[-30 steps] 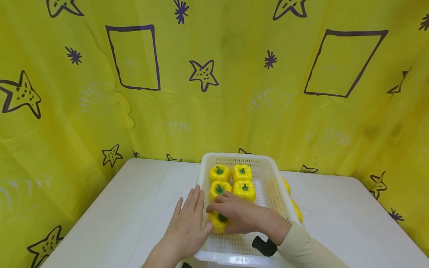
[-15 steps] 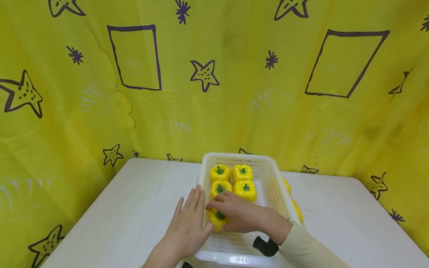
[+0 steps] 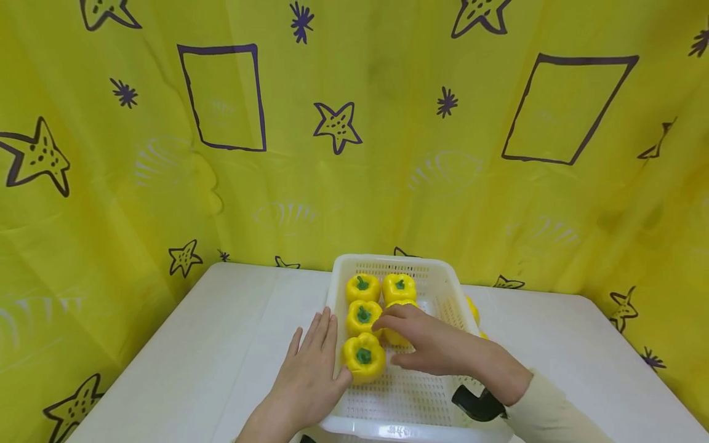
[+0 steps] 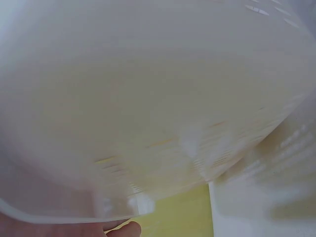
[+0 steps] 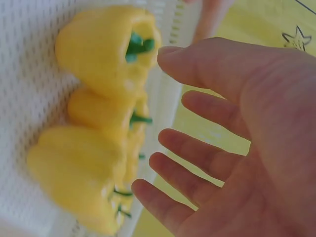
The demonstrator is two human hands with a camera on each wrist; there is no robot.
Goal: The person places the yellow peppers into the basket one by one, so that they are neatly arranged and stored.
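Note:
Several yellow peppers with green stems stand in a white plastic basket (image 3: 443,295). The nearest pepper (image 3: 363,358) sits by the basket's left wall, apart from the right hand (image 3: 437,344), which hovers over the basket with fingers spread and nothing in them. In the right wrist view that hand (image 5: 247,128) is beside the peppers (image 5: 79,168), its palm empty. The left hand (image 3: 310,375) lies with extended fingers along the basket's left rim, thumb over the rim near the nearest pepper. The left wrist view shows mostly the basket's blurred wall (image 4: 148,98) and part of the left hand (image 4: 59,229).
The basket rests on a white table (image 3: 238,332). Yellow items (image 3: 472,309) lie beyond its right wall, partly hidden. Behind hangs a yellow curtain (image 3: 388,184) printed with stars and frames. A black band (image 3: 479,404) is around the right wrist.
The right hand has let go of the nearest pepper and moved right, its fingers spreading; that pepper now shows whole. The left hand has stayed in place.

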